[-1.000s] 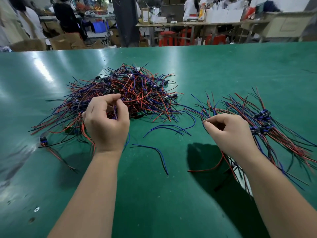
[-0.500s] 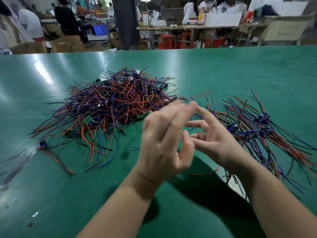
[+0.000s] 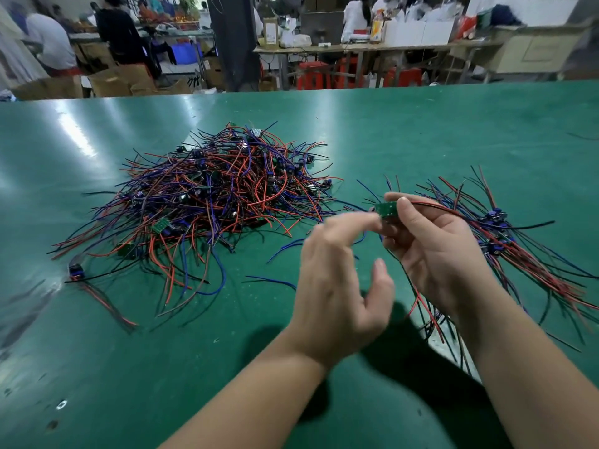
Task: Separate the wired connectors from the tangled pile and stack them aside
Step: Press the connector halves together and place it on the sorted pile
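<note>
On the green table (image 3: 421,131), in the head view, the tangled pile (image 3: 220,196) of red, blue and black wires lies left of centre. The right hand (image 3: 431,251), raised above the table, pinches one wired connector (image 3: 385,209), a small green board, between thumb and fingertips. The left hand (image 3: 337,286) hangs just beside it, fingers loosely extended and blurred, gripping nothing; whether it touches the board cannot be told. The sorted stack (image 3: 505,241) lies to the right, partly behind the right hand.
</note>
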